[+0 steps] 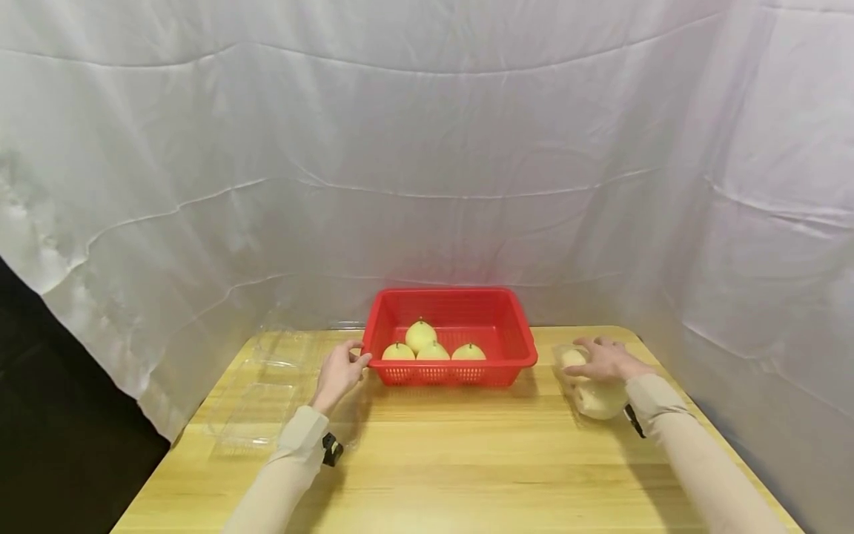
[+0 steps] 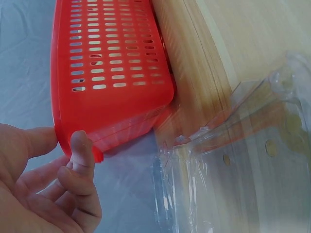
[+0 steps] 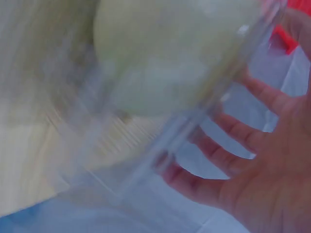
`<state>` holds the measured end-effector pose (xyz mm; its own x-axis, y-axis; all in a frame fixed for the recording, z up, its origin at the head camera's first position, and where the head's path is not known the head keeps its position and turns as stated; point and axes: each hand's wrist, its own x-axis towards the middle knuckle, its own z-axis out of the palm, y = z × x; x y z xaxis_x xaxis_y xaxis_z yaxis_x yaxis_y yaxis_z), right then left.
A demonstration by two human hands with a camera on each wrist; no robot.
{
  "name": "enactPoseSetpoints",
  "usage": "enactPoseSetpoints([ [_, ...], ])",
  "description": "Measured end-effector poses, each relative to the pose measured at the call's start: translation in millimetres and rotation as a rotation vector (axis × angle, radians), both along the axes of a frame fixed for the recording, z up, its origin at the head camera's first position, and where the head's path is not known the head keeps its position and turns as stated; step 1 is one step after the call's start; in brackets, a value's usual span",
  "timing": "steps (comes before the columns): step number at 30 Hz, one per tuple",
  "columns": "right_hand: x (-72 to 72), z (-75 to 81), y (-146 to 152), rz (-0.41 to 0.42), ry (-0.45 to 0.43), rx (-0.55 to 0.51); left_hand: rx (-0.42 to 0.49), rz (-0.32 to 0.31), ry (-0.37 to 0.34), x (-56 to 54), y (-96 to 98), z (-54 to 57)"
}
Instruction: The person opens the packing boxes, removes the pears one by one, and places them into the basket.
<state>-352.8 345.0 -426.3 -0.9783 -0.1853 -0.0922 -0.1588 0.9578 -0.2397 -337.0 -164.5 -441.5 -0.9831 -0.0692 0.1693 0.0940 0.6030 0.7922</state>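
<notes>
My left hand (image 1: 339, 374) pinches the left rim of a red plastic basket (image 1: 440, 374), thumb and finger at its corner in the left wrist view. Several pale yellow pears (image 1: 420, 335) sit inside, toward the front. Over at the right, a clear plastic box (image 1: 575, 404) holds pale yellow fruit (image 3: 170, 53). My right hand (image 1: 607, 362) reaches over that box. In the right wrist view the fingers (image 3: 199, 189) are spread and mostly straight, with their tips at the box edge. That view is blurred around the box.
Clear plastic boxes (image 1: 256, 411) stand on the left of the wooden table (image 1: 454, 460), close to my left forearm. One also shows beside the basket in the left wrist view. Pale grey curtains (image 1: 460, 148) hang behind and at both sides.
</notes>
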Motion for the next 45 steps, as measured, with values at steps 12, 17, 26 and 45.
enactPoseSetpoints([
  [12,19.3,1.6,-17.4,-0.011,-0.04,0.004,-0.039,-0.005,0.016,1.1,0.5,2.8],
  [17,27.9,3.3,-25.6,0.07,-0.02,0.027,-0.043,-0.007,0.017,2.7,-0.5,2.8],
  [26,46.3,6.1,-47.8,0.117,-0.035,0.051,-0.058,0.001,0.0,2.8,-1.6,3.3],
  [45,76.1,19.3,-83.6,0.158,-0.145,0.075,-0.273,0.056,0.177,12.6,28.0,-3.2],
])
